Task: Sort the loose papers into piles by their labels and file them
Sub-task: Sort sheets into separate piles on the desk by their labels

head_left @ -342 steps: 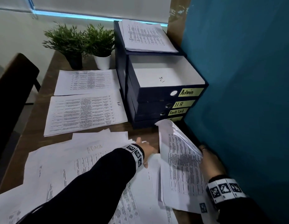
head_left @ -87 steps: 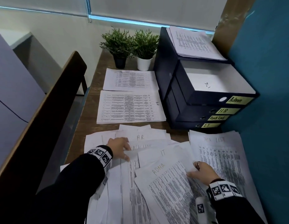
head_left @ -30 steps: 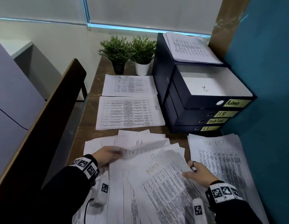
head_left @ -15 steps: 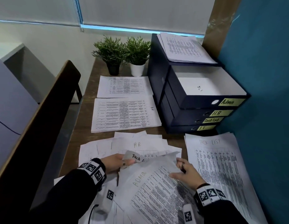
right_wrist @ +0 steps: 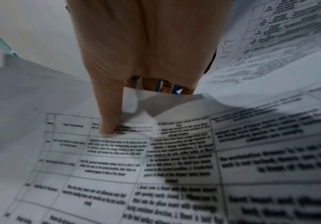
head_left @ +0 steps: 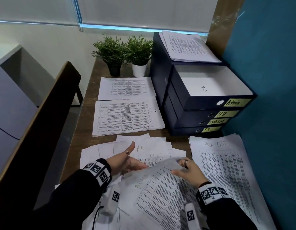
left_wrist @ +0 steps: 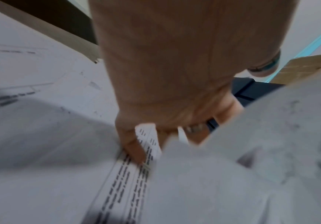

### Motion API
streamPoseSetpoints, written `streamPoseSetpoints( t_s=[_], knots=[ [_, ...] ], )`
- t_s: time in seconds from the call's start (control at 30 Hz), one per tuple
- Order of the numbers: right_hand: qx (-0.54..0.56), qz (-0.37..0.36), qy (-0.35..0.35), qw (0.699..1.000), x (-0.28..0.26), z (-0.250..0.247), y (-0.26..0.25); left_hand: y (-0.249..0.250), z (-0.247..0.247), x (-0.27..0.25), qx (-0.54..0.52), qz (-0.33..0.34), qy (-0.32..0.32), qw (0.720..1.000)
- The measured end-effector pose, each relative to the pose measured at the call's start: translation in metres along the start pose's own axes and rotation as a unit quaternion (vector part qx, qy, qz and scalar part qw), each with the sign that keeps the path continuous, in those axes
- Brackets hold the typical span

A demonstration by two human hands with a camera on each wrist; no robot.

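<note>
the admin sheet (head_left: pixel 160 193), light, limp and buckling over the loose papers (head_left: pixel 144 151) at the counter's near edge, was pinched at its far edge by the right hand (head_left: pixel 187 171); the left hand (head_left: pixel 125 161), fingers curled on a sheet beneath, suggested an edge grip worked best.

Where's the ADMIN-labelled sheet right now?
In the head view the ADMIN sheet is bottom centre, lifted off the loose papers, its top edge pinched by the right hand, just left of the Task List pile.

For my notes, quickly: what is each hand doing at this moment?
Left hand: fingers under the lifted sheets, thumb up; a grip cannot be told.
Right hand: pinches the top edge of the ADMIN sheet, raising it.
</note>
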State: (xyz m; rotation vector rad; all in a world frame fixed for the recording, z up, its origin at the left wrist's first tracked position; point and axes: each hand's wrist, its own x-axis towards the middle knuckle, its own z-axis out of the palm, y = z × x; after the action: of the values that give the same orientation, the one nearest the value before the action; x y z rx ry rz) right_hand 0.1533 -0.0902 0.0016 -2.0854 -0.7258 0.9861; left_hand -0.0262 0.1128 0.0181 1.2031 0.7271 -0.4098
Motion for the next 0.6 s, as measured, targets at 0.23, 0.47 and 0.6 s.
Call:
streamPoseSetpoints(
  t_s=[0.23, 0.47, 0.6],
  knots=[
    [-0.062, 0.016, 0.021, 0.998, -0.002, -0.012, 0.005, -0.018, -0.026, 0.016, 0.183, 0.069, 0.425, 0.884],
    [-0.049, 0.016, 0.004, 0.999, -0.007, -0.014, 0.002, -0.016, -0.030, 0.013, 0.212, 0.092, 0.490, 0.840],
    [-0.007, 0.002, -0.010, 1.000, -0.007, -0.011, 0.003, -0.014, -0.027, 0.003, 0.033, 0.191, 0.404, 0.894]
  ],
)
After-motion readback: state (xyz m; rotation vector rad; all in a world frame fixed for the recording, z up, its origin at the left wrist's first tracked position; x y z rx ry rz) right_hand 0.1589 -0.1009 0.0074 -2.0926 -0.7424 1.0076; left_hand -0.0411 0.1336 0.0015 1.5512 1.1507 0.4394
